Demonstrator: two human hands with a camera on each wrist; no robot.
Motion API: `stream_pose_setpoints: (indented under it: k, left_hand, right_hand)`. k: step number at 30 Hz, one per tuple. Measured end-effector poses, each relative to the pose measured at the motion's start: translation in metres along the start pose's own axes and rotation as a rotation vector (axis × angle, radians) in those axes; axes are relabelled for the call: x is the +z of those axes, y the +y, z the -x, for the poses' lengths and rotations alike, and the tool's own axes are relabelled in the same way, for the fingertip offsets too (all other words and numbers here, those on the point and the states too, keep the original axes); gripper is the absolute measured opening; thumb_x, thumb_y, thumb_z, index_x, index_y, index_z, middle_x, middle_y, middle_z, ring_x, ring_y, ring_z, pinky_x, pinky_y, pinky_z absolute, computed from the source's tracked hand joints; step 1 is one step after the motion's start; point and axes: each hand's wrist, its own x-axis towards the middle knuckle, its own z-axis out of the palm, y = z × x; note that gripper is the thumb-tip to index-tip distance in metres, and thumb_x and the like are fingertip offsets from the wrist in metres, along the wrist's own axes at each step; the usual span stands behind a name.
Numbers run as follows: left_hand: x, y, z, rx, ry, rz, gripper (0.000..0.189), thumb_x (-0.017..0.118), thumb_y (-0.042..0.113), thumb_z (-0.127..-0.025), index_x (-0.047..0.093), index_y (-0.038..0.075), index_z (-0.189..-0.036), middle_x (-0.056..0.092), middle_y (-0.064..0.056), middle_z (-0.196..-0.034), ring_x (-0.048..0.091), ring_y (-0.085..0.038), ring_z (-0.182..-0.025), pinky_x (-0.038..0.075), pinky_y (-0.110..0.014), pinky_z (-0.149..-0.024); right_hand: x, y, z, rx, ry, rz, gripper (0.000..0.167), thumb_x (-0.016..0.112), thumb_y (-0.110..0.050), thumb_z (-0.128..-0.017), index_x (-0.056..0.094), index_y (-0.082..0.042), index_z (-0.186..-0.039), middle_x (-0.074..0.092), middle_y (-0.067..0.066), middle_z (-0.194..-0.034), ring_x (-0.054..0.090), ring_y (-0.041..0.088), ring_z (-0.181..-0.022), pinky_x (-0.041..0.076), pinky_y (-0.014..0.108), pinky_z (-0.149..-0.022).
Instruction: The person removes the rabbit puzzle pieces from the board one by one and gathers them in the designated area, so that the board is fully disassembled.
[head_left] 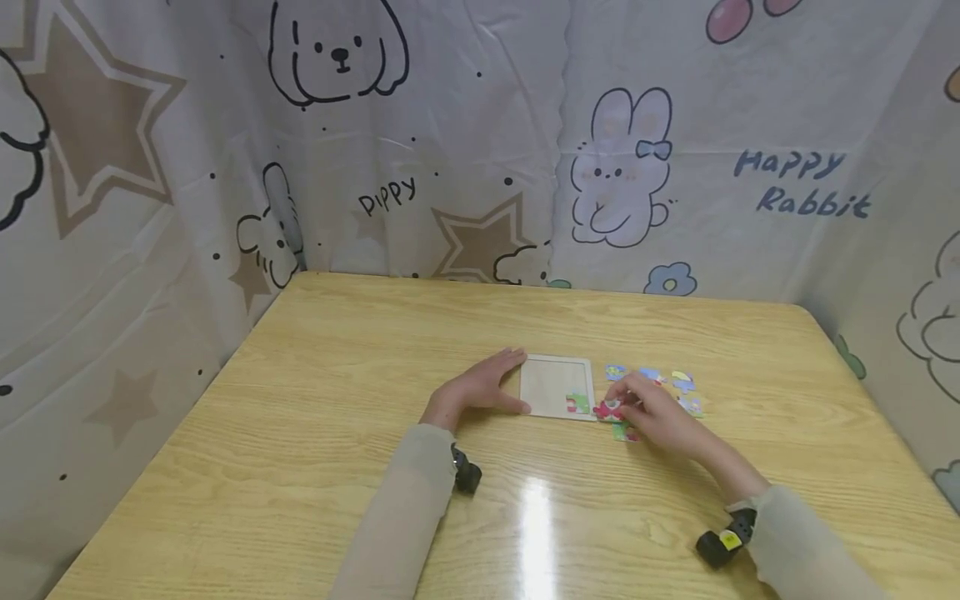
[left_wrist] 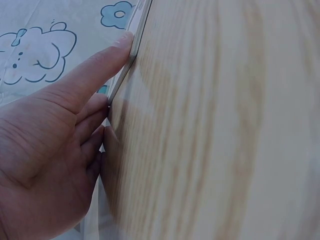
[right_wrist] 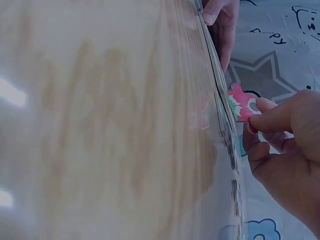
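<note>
In the head view a shallow wooden puzzle tray (head_left: 543, 385) lies on the table. One green and pink puzzle piece (head_left: 577, 403) sits in its lower right corner. My left hand (head_left: 485, 385) spans the tray's left side, thumb at the near corner and fingertips at the far corner, fingers fairly straight. At the tray's right edge my right hand (head_left: 654, 412) pinches a pink puzzle piece (head_left: 608, 411) between thumb and fingers. The right wrist view shows that pink piece (right_wrist: 242, 102) held tilted, with white and green parts on it.
Several loose puzzle pieces lie right of the tray, among them a blue one (head_left: 615, 372) and a yellow-marked one (head_left: 682, 381). A green piece (head_left: 622, 432) lies partly beneath the right hand. Printed curtains (head_left: 480, 150) hang behind the wooden table (head_left: 360, 350).
</note>
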Motion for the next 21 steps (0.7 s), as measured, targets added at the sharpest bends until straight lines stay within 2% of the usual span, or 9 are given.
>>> stream_pose_setpoints:
  k: [5,13,15,21]
  left_hand:
    - [0.0,0.0,0.0,0.002,0.001,0.002,0.092,0.077,0.038,-0.083,0.025,0.017,-0.156,0.017,0.0,-0.166,0.009,-0.02,-0.155,0.012,-0.04,-0.128]
    - [-0.001,0.003,0.002,0.005,-0.002,-0.003,0.092,0.077,0.038,-0.084,0.025,0.016,-0.156,0.016,-0.001,-0.166,0.009,-0.021,-0.155,0.012,-0.04,-0.128]
    - [-0.001,0.003,0.002,0.004,-0.001,-0.003,0.092,0.077,0.038,-0.084,0.025,0.016,-0.156,0.017,-0.001,-0.166,0.009,-0.021,-0.155,0.012,-0.04,-0.128]
    - [-0.002,0.003,0.002,0.008,0.0,-0.006,0.091,0.077,0.037,-0.084,0.025,0.016,-0.156,0.017,-0.002,-0.166,0.009,-0.021,-0.155,0.012,-0.04,-0.128]
  right_hand:
    - [-0.006,0.004,0.008,-0.001,0.021,0.02,0.018,0.058,0.008,-0.091,0.06,-0.005,-0.104,0.061,0.008,-0.104,0.061,0.015,-0.094,0.053,0.019,-0.08]
    - [-0.012,0.011,0.022,-0.069,0.066,0.021,0.018,0.061,0.008,-0.089,0.06,-0.003,-0.103,0.058,0.007,-0.098,0.052,0.0,-0.087,0.05,0.017,-0.072]
    - [-0.014,0.013,0.025,-0.065,0.07,0.019,0.017,0.061,0.007,-0.089,0.06,-0.004,-0.103,0.057,0.006,-0.097,0.051,-0.001,-0.086,0.049,0.016,-0.071]
    - [-0.018,0.016,0.032,-0.05,0.083,0.038,0.016,0.061,0.005,-0.09,0.06,-0.003,-0.103,0.058,0.007,-0.099,0.056,0.008,-0.086,0.05,0.016,-0.073]
